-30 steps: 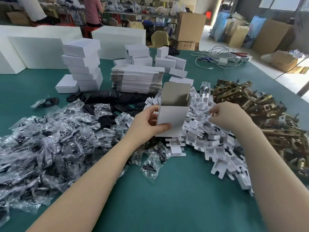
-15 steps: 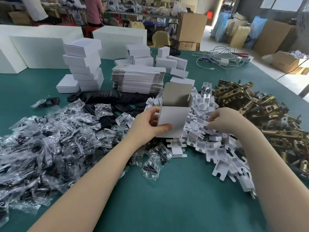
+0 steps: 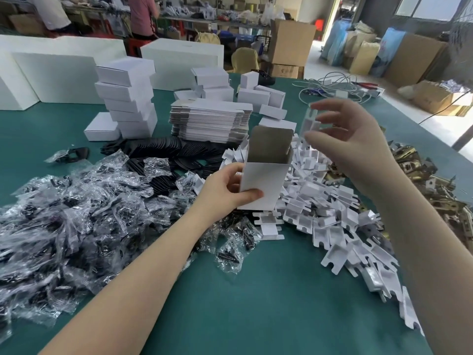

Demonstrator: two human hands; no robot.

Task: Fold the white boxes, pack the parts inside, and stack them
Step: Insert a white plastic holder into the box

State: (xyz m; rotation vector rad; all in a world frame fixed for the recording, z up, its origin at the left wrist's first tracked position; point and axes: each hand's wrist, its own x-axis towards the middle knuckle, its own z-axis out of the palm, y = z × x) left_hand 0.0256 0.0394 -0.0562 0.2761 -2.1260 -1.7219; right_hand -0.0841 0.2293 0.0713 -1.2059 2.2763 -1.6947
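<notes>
Step in hand: packing, by my reading; a box (image 3: 266, 172) stands upright at frame centre, top flap raised, mouth open. Left hand (image 3: 227, 188) grips its lower left side, thumb across the white front. Right hand (image 3: 353, 139), raised in the upper right, pinches a white insert (image 3: 311, 121) between blurred fingertips, other fingers loosely spread, above the insert pile (image 3: 332, 213). Next move likely calls for turning the insert to match the mouth and sliding it down.
</notes>
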